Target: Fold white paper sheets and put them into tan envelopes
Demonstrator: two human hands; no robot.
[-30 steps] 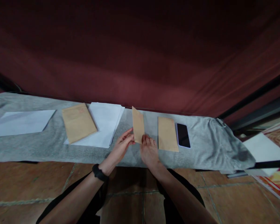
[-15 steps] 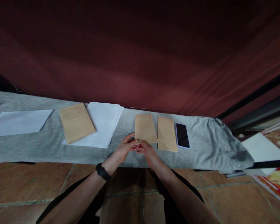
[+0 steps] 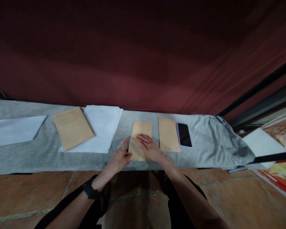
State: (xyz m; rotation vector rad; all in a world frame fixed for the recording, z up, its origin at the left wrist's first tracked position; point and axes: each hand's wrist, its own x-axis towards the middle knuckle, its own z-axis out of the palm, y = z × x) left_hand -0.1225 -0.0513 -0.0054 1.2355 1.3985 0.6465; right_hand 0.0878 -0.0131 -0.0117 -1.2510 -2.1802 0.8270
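Envelope (image 3: pixel 136 152), flat brown paper rectangle, under right fingers (image 3: pixel 145 138).

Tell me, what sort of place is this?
Probably a makeshift paperwork spot, perhaps indoors, though I can't be sure. A gray cloth covers a long, narrow surface, brown envelopes and white paper sheets lie on it, and a tiled floor shows below.

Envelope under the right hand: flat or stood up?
Flat: the envelope lies on the grey cloth, right hand spread on top, left hand at its edge.
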